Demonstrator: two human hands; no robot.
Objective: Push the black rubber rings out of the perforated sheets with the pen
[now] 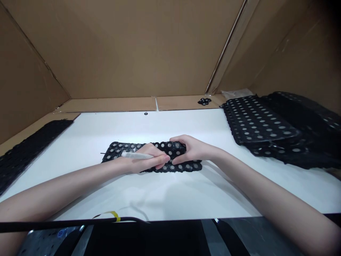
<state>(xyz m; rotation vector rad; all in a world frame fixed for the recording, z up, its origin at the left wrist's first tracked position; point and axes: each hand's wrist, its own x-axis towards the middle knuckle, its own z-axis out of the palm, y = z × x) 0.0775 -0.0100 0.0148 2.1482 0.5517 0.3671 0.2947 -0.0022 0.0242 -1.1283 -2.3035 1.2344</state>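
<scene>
A black sheet with rows of pale round discs (pixel 128 146) lies in the middle of the white table. My left hand (pixel 149 158) is closed around a slim white pen-like tool (pixel 137 155) and rests over the sheet. The tool's working end is hidden by the fingers. On the sheet's right part, my right hand (pixel 190 147) holds a raised or folded portion between thumb and fingers. My two hands are close together, with the left fingertips near the right thumb.
At right is a pile of black dotted sheets (pixel 262 121) beside a clear plastic bag (pixel 237 94). Another black sheet (pixel 34 142) lies at left. Some loose discs (pixel 204 101) and a single ring (pixel 145 113) sit at the back. Cardboard walls (pixel 138 49) surround the white table (pixel 106 124). A black cable (pixel 80 223) crosses the front.
</scene>
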